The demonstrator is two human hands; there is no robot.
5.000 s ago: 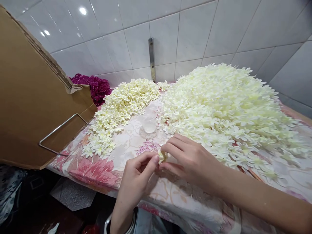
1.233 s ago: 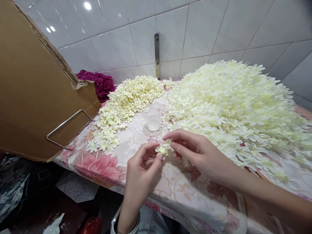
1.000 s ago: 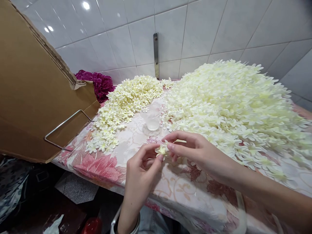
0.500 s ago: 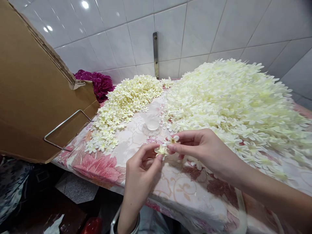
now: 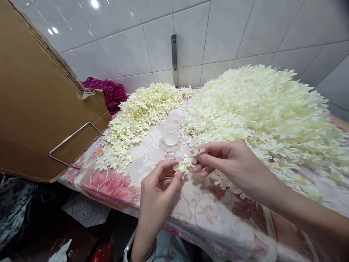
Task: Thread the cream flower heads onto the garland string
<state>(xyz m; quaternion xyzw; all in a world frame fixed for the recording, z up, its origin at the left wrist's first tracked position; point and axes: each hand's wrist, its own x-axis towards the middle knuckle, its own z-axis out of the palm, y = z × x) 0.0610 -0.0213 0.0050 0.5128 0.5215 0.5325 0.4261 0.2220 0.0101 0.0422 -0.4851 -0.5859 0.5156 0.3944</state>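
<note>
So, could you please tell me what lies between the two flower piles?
The head view shows a clear cup on the floral tablecloth, with a small flower cluster farther back.

Two heaps of small cream-white flowers (image 5: 253, 109) (image 5: 147, 109) are spread across a table covered with a pink-and-white floral cloth (image 5: 152, 151).
Between the heaps a clear plastic cup (image 5: 171, 135) is placed; dark magenta ruffled material (image 5: 113, 95) is seen at the far left of the cloth.

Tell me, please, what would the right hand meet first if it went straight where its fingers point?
Probably the white artificial flowers at the left hand, close to the right hand, though one view leaves depth unclear.
</note>
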